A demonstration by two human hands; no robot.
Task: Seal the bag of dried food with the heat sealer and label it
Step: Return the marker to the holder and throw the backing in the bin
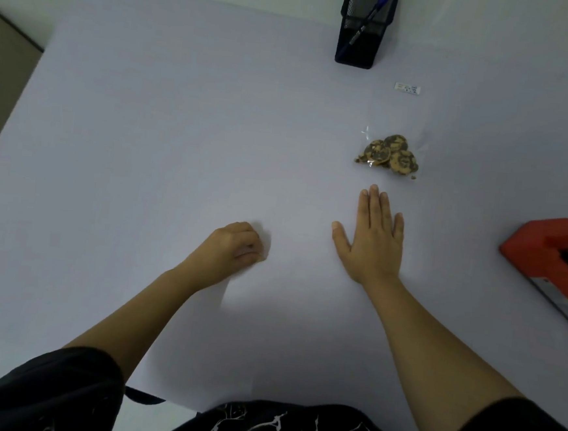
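Note:
A clear plastic bag of brown dried food slices (390, 154) lies on the pale table, right of centre. My right hand (372, 236) rests flat on the table just below the bag, fingers extended and apart from it, holding nothing. My left hand (236, 245) sits further left with its fingers curled into a loose fist on the table, nothing visible in it. The red heat sealer (551, 260) stands at the right edge, partly cut off. A small white label (407, 88) lies beyond the bag.
A black mesh pen holder (365, 28) with a blue pen (375, 15) stands at the far right of the table. The table's left edge (12, 115) runs diagonally, with a grey-brown floor beyond it. My dark patterned shirt fills the bottom.

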